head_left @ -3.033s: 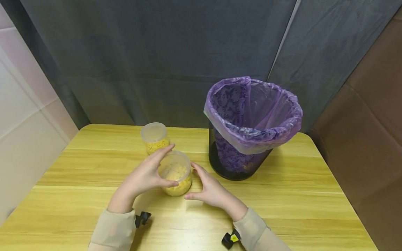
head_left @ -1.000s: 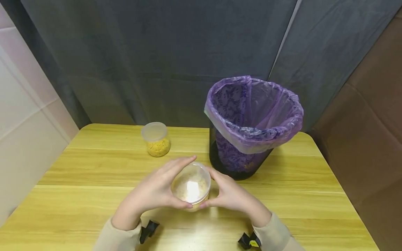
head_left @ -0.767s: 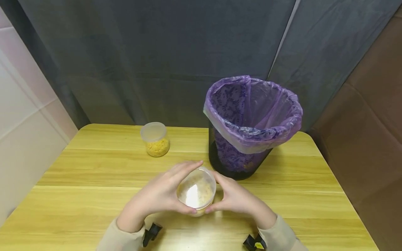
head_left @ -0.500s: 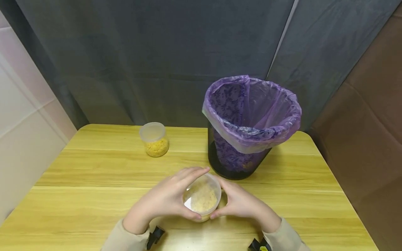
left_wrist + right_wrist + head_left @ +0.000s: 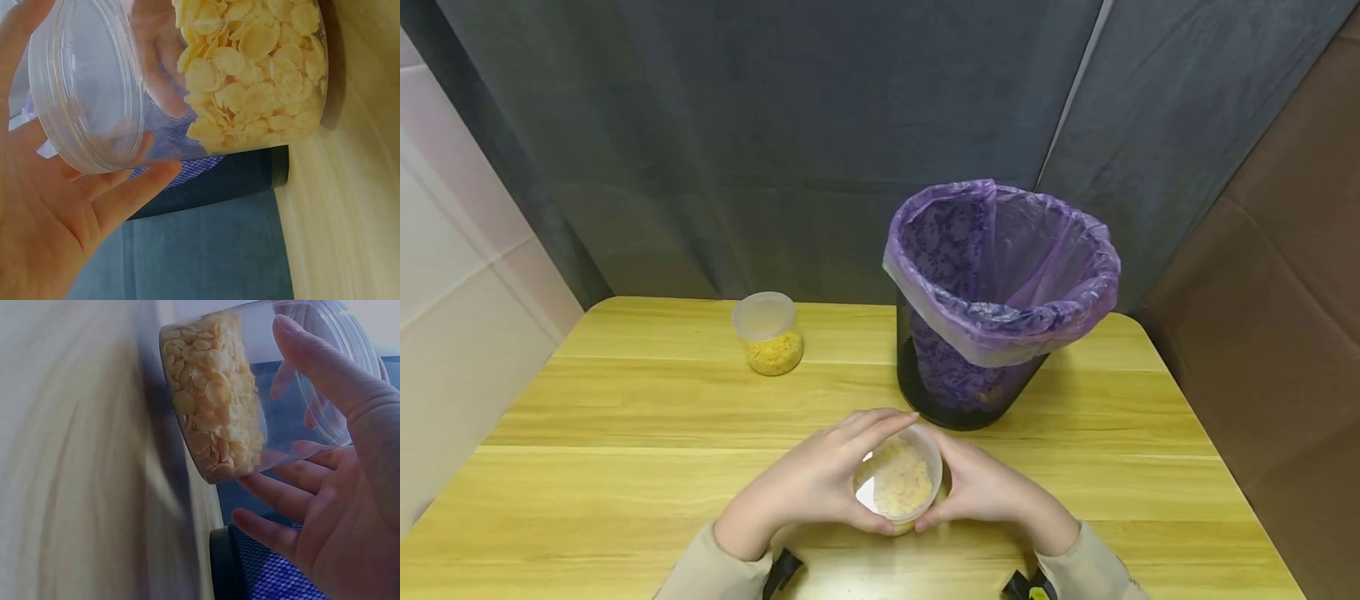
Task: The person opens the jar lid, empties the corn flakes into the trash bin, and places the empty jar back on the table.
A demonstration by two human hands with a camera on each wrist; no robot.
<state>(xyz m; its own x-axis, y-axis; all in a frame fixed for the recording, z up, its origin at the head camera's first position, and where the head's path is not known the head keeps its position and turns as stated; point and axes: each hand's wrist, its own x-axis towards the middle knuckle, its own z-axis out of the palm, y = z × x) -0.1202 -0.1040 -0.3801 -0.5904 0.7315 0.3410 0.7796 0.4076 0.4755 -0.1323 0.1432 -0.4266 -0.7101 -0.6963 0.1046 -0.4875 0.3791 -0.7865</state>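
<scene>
"Jar (image 5: 904, 477): moved rightward over table (image 5: 647, 404) since the earlier frame. Head view?"
"Left hand (image 5: 823, 475) and right hand (image 5: 983, 482), gripping it between them."
"Left wrist view?"
"Yellow flakes (image 5: 256, 75), in its lower part."
"Right wrist view?"
"Bin (image 5: 269, 569), beyond jar."

Head view facing forward and down, close sideways wrist views, nearer jar (image 5: 904, 479) in all

The left sleeve (image 5: 718, 569) is plain beige cloth, lightly creased; the right sleeve (image 5: 1084, 565) matches. Each wrist has a small, angular black mount: the left mount (image 5: 783, 572) and the right mount (image 5: 1018, 587) (cropped by the head view's lower edge), which bears a yellow mark (image 5: 1038, 594). The left hand (image 5: 831, 477) and right hand (image 5: 976, 485) are bare.
</scene>
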